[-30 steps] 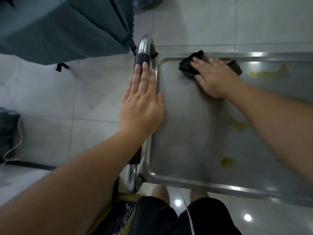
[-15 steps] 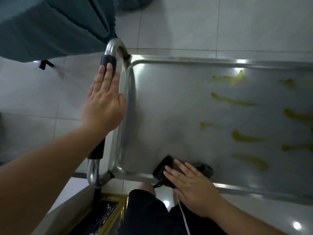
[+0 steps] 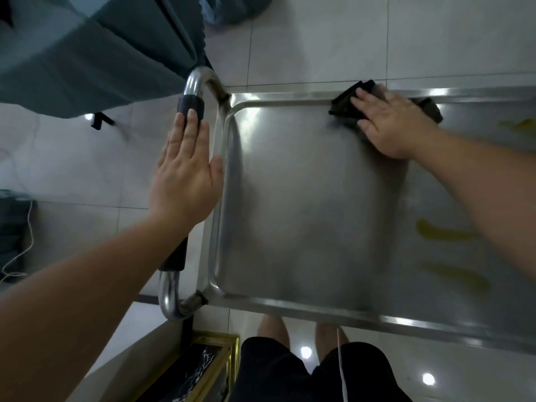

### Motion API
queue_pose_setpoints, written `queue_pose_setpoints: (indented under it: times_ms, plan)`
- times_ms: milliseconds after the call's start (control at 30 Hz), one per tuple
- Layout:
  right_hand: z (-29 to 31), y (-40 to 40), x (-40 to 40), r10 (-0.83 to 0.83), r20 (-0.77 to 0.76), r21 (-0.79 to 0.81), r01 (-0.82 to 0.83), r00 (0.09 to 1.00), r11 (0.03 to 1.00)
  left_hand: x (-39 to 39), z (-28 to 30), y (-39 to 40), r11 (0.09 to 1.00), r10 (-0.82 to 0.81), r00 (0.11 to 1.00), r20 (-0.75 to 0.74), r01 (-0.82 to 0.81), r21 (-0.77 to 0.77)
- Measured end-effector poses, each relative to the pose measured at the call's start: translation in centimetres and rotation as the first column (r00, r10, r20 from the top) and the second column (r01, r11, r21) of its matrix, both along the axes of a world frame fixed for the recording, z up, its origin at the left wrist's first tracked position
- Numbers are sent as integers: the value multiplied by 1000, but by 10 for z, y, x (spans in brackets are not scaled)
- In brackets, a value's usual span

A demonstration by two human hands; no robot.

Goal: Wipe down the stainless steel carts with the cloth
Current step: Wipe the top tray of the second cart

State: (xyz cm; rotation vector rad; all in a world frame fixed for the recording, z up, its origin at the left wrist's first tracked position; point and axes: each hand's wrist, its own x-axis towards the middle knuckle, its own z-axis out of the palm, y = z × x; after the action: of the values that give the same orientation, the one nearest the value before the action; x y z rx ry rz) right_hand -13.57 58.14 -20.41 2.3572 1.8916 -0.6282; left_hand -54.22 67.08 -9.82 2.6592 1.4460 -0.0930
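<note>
Since half a second ago, the right hand [image 3: 388, 123] has swept the dark cloth [image 3: 345, 104] from the near rim to the far rim of the cart [image 3: 304, 198], fingers flat and together, leaving this end clean. The left hand [image 3: 185, 169] lies flat, fingers together, on the handle [image 3: 190, 107]. Yellow smears [image 3: 443, 230] remain rightward; the cart's right end is cut off.

Pale glossy floor tiles [image 3: 319, 39] with thin grout lines, dotted with small bright light reflections; teal fabric [image 3: 87, 53] drapes over the floor's far left part; a white cable [image 3: 27, 242] trails along its left edge; a gold-framed black marble piece [image 3: 200, 369] sits at its near edge.
</note>
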Motion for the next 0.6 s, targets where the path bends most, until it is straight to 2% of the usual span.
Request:
queue_pose_setpoints:
  times_ms: [67, 167, 300, 433, 500, 600]
  plan:
    - [2, -7, -11, -38, -16, 6, 38, 999, 999, 0, 0, 0, 1000, -4, 1000, 1, 4, -3]
    - [10, -66, -59, -58, -63, 17, 59, 996, 998, 0, 0, 2, 1000, -2, 1000, -3, 1, -6]
    - [18, -208, -129, 169, -90, 66, -164, 981, 984, 0, 0, 2, 1000, 7, 1000, 5, -7, -8]
    - [13, -335, -151, 325, -83, -21, -328, 942, 945, 1, -1, 2, 1000, 10, 1000, 6, -10, -15]
    - [11, -338, -131, 408, -91, -37, -413, 908, 910, 0, -1, 2, 1000, 12, 1000, 6, -12, -13]
    - [7, -296, -90, 488, -104, 10, -490, 866, 872, 0, 0, 2, 1000, 16, 1000, -1, -16, -22]
